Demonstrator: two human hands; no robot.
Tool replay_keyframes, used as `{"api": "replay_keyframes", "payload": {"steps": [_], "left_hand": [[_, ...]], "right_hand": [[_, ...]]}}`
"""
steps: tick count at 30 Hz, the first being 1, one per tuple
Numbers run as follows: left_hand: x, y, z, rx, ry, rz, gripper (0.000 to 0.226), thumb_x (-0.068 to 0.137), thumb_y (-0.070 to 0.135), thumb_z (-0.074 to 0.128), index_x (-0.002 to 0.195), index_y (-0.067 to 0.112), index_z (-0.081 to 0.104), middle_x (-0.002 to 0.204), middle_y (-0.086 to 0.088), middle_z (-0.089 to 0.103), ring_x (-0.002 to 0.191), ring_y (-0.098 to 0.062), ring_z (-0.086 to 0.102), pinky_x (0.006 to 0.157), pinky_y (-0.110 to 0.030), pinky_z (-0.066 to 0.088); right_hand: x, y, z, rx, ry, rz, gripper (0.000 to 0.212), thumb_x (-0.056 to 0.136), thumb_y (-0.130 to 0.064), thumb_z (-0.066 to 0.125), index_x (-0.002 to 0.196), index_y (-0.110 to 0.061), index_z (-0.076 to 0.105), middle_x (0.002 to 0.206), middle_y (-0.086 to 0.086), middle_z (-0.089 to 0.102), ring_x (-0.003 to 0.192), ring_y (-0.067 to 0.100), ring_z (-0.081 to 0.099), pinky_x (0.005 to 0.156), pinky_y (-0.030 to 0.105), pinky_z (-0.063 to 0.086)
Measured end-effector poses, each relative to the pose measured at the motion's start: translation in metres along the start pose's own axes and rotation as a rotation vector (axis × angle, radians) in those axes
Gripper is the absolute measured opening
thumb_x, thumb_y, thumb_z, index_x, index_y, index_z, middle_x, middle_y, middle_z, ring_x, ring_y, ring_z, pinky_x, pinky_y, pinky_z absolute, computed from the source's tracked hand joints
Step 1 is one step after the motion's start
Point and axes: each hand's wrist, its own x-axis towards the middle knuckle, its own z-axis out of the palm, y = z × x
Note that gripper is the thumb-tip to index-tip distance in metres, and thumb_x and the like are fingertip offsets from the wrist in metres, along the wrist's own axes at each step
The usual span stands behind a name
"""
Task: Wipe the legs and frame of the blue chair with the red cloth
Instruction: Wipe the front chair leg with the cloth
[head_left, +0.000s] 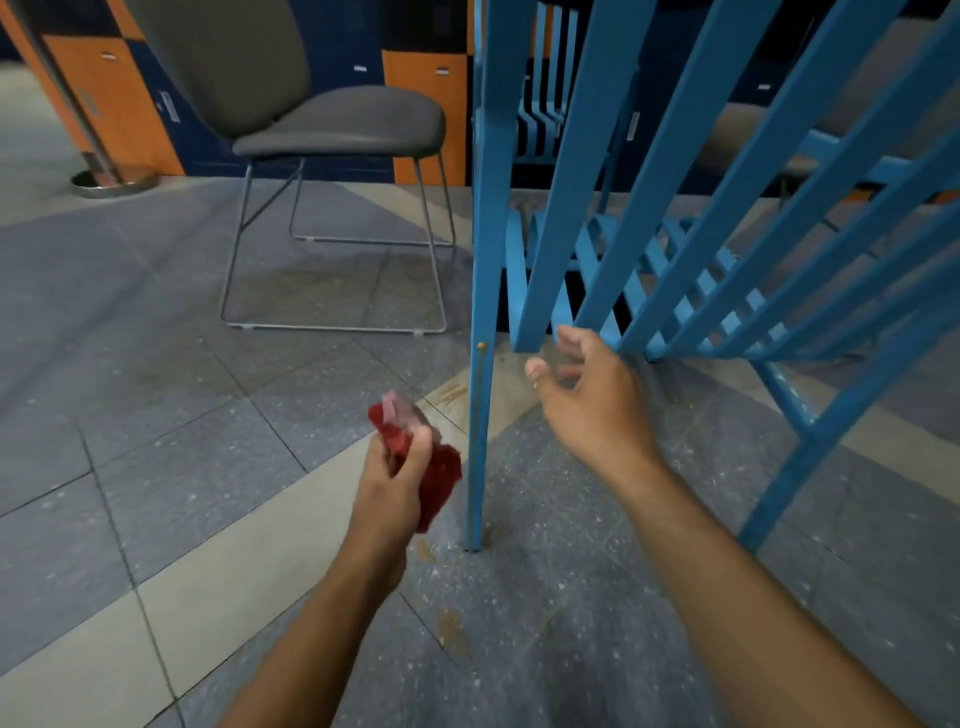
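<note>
The red cloth (441, 475) was gripped, bunched, in the left hand (392, 483), just beside the near leg (480, 415) of the blue chair (779, 499) and seemingly not yet pressed against it. If the cloth were dragged along that leg before the chair was steadied, the chair could be expected to skid or tip on the smooth tiled floor (156, 364). A loose bunch might also leave the leg's far faces unwiped. The right hand (597, 405) was spread open and held nothing, its fingertips at the lower rail (727, 353) beneath the chair's slats (587, 156). Whether the rail was touched could not be told. The hands were apart, one on either side of the leg. A grey chair (337, 130) stood well behind the blue chair.
</note>
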Motion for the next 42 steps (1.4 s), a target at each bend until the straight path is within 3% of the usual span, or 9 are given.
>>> {"api": "replay_keyframes", "payload": {"steps": [4, 8, 11, 13, 18, 27, 31, 38, 42], "left_hand": [[0.018, 0.04, 0.011, 0.091, -0.013, 0.197, 0.021, 0.095, 0.053, 0.066, 0.113, 0.044, 0.061, 0.113, 0.003, 0.075, 0.102, -0.019, 0.075, 0.079, -0.036, 0.061], [0.039, 0.06, 0.027, 0.205, 0.027, 0.337, 0.018, 0.099, 0.038, 0.071, 0.113, 0.03, 0.063, 0.095, 0.013, 0.077, 0.088, -0.01, 0.077, 0.07, -0.026, 0.063], [0.051, 0.062, 0.037, 0.598, 0.142, 0.658, 0.029, 0.093, 0.04, 0.076, 0.121, 0.033, 0.068, 0.119, 0.015, 0.067, 0.101, -0.001, 0.064, 0.086, -0.019, 0.053], [0.059, 0.057, 0.039, 0.84, 0.183, 0.94, 0.034, 0.091, 0.035, 0.08, 0.124, 0.029, 0.074, 0.139, 0.004, 0.059, 0.112, -0.009, 0.058, 0.088, -0.021, 0.047], [0.083, 0.046, 0.04, 1.172, 0.226, 1.225, 0.034, 0.095, 0.023, 0.078, 0.128, 0.024, 0.075, 0.143, -0.013, 0.057, 0.115, -0.031, 0.062, 0.068, -0.04, 0.06], [0.094, -0.005, 0.019, 1.392, 0.136, 1.206, 0.038, 0.086, 0.01, 0.084, 0.122, 0.019, 0.078, 0.118, -0.005, 0.071, 0.09, -0.029, 0.063, 0.047, -0.034, 0.05], [0.097, -0.021, 0.016, 1.393, 0.116, 1.182, 0.037, 0.083, 0.007, 0.086, 0.118, 0.017, 0.08, 0.114, -0.006, 0.073, 0.087, -0.03, 0.065, 0.049, -0.037, 0.052], [0.107, -0.043, 0.011, 1.386, 0.133, 1.156, 0.043, 0.082, 0.006, 0.086, 0.122, 0.02, 0.078, 0.117, -0.002, 0.071, 0.088, -0.027, 0.062, 0.05, -0.037, 0.052], [0.1, -0.053, 0.009, 1.423, 0.063, 1.006, 0.043, 0.084, 0.011, 0.085, 0.124, 0.024, 0.078, 0.121, 0.0, 0.071, 0.094, -0.028, 0.064, 0.056, -0.043, 0.058]], "right_hand": [[0.017, -0.014, 0.0, 0.019, 0.061, -0.038, 0.078, 0.097, -0.043, 0.071, 0.162, -0.025, 0.031, 0.156, -0.003, 0.05, 0.139, 0.016, 0.053, 0.114, 0.045, 0.047], [0.038, -0.028, 0.002, 0.106, 0.132, -0.071, 0.072, 0.094, -0.032, 0.077, 0.156, -0.022, 0.043, 0.146, -0.005, 0.06, 0.134, 0.011, 0.056, 0.114, 0.035, 0.047], [0.051, -0.036, 0.005, 0.16, 0.164, -0.068, 0.054, 0.089, -0.03, 0.082, 0.137, -0.02, 0.059, 0.117, -0.013, 0.071, 0.106, 0.003, 0.065, 0.092, 0.017, 0.052], [0.058, -0.037, 0.01, 0.165, 0.18, -0.068, 0.038, 0.09, -0.03, 0.082, 0.121, -0.017, 0.066, 0.103, -0.01, 0.074, 0.094, 0.007, 0.069, 0.077, 0.013, 0.054], [0.064, -0.026, 0.017, 0.195, 0.218, -0.104, 0.014, 0.094, -0.025, 0.077, 0.104, -0.02, 0.069, 0.091, -0.009, 0.074, 0.081, -0.004, 0.067, 0.062, 0.0, 0.045], [0.074, -0.012, 0.021, 0.147, 0.246, -0.173, 0.017, 0.093, -0.023, 0.079, 0.103, -0.014, 0.069, 0.079, -0.014, 0.066, 0.07, -0.006, 0.059, 0.059, -0.001, 0.039], [0.074, -0.012, 0.027, 0.164, 0.271, -0.178, 0.018, 0.093, -0.022, 0.079, 0.105, -0.014, 0.068, 0.084, -0.01, 0.067, 0.078, 0.007, 0.063, 0.062, 0.0, 0.042], [0.074, -0.01, 0.033, 0.164, 0.307, -0.192, 0.02, 0.092, -0.019, 0.08, 0.104, -0.013, 0.065, 0.08, -0.015, 0.061, 0.076, 0.005, 0.06, 0.059, 0.0, 0.04], [0.075, -0.011, 0.035, 0.158, 0.317, -0.188, 0.023, 0.093, -0.02, 0.079, 0.111, -0.013, 0.066, 0.093, -0.01, 0.066, 0.087, 0.007, 0.063, 0.061, -0.001, 0.041]]}}
